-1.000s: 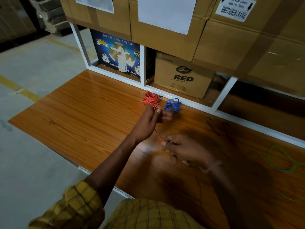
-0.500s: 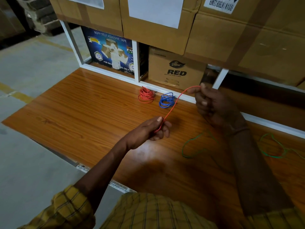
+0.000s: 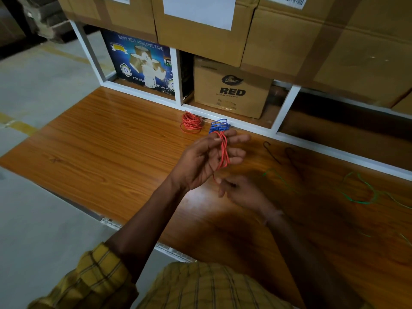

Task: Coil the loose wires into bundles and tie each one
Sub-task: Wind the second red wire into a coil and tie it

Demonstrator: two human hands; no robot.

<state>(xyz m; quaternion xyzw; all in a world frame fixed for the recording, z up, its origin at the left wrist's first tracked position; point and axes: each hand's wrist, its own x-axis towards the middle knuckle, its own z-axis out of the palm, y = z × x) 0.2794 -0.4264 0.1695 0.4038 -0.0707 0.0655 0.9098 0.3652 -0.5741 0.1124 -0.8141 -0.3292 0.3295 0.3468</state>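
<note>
My left hand (image 3: 207,159) is raised over the wooden table (image 3: 107,157), with several loops of a red wire (image 3: 223,150) wound around its spread fingers. Just below it, my right hand (image 3: 243,192) pinches the lower end of that same red wire; it is blurred. A finished red bundle (image 3: 190,123) lies near the shelf frame. Right of it lies a blue bundle (image 3: 219,124), partly hidden behind my left fingers. A loose green wire (image 3: 361,195) sprawls on the table at the right. A thin dark wire (image 3: 270,150) lies near the frame.
A white shelf frame (image 3: 243,126) borders the table's far edge. Under it stand a blue tape carton (image 3: 142,63) and a brown carton marked RED (image 3: 231,90). Large cardboard boxes (image 3: 312,36) sit above. Grey floor (image 3: 40,219) lies to the left.
My right hand has come down from beside the shelf frame to just below my left hand. The red wire, stretched between both hands before, is now looped around my left fingers.
</note>
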